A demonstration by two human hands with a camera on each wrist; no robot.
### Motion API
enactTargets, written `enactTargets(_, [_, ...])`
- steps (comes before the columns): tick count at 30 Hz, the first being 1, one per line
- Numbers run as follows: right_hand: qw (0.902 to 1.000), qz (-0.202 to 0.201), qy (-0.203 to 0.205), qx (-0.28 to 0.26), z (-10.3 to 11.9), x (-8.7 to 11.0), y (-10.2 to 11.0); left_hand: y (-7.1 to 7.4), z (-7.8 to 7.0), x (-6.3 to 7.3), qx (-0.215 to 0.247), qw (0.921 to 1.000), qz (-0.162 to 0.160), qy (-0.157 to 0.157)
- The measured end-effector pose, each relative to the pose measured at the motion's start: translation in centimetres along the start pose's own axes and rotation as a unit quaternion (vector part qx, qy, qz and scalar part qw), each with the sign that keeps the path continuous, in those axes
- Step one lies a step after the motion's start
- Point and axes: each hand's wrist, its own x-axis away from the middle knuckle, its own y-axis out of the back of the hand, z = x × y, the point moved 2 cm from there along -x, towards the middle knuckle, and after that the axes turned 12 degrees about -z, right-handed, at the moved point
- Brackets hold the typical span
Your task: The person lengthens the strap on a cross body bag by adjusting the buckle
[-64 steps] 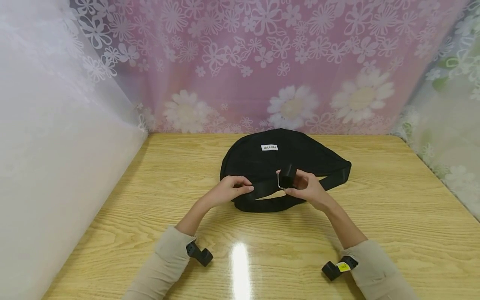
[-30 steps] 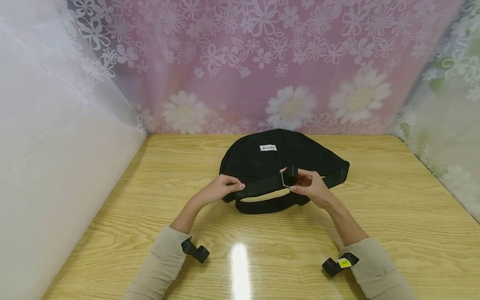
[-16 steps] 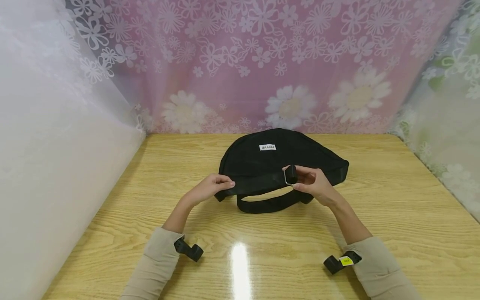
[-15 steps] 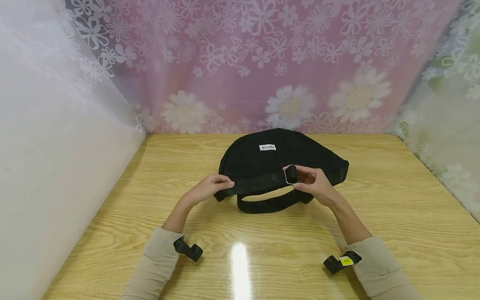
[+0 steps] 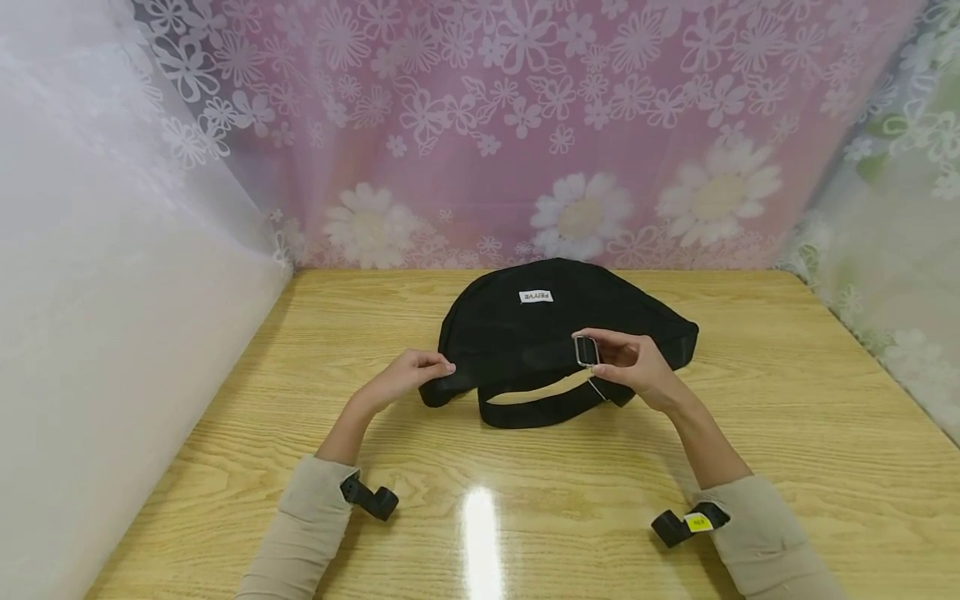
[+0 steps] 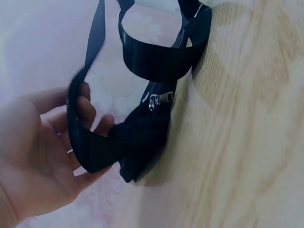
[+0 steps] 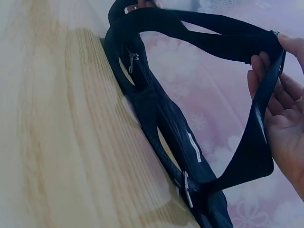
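Note:
A black fabric bag (image 5: 555, 312) with a small white label (image 5: 536, 297) lies on the table. My left hand (image 5: 397, 382) pinches its black strap (image 5: 517, 360) at the bag's left end. In the left wrist view the strap bends across the fingers. My right hand (image 5: 643, 368) pinches a rectangular metal strap buckle (image 5: 577, 352) between thumb and fingers, above the bag's front edge. The strap runs between both hands. In the right wrist view a strap length also hangs from the right hand to a second metal ring (image 7: 186, 189) at the bag's end.
The wood-grain table (image 5: 480, 467) spreads in front of the bag. A lower strap loop (image 5: 536, 413) lies toward me. A zipper pull (image 6: 160, 99) shows on the bag's edge. Floral curtain (image 5: 450, 125) hangs behind, with pale sheeting (image 5: 135, 292) at the left.
My left hand has moved left along with the strap, widening the gap between the hands. The black strap loop standing up at the buckle has shrunk flat. The right hand has shifted slightly right.

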Motion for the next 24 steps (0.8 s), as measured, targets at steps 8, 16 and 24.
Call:
enactTargets(8, [0.9923,0.023,-0.004,0.122,1.3,-0.2,-1.5,-2.6,-4.2,0.2,-0.117,0.9868,-0.038,-0.104])
enactTargets(16, [0.9803,0.046,0.009,0.192,2.6,-0.1,-3.5,-6.7,-9.0,-0.1,-0.206,0.9657,-0.004,-0.158])
enactTargets(24, [0.9717,0.014,0.008,0.235,3.4,-0.1,-3.6,-7.6,-9.1,-1.0,-0.222,0.9569,-0.057,-0.178])
